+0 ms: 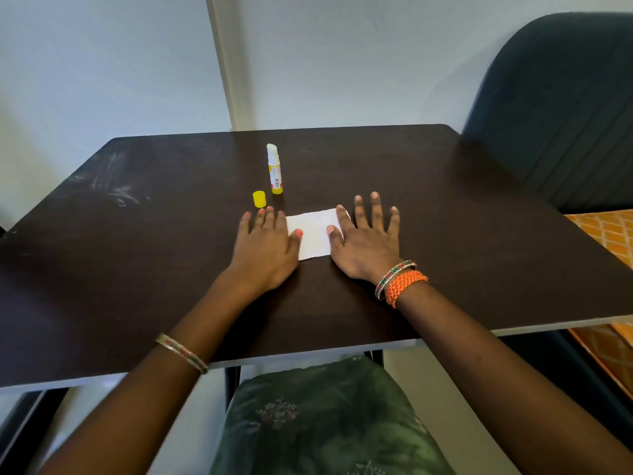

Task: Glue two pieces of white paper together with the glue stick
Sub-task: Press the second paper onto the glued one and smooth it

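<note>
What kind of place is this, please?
Probably a room in a home: a small dark table against a plain wall, a dark padded chair, and orange patterned fabric like bedding.

Glue stick (274,169) upright, uncapped, behind left hand (265,246); yellow cap (259,199) just beside it, near fingers (270,217). Both hands flat on paper (311,234) ends, right hand (364,243) opposite. Table (137,234) bare left, right, far side. Chair (561,108) beyond right corner.

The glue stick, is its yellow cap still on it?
No, the glue stick stands upright with its white tip bare, and the yellow cap lies beside it on the table.
</note>
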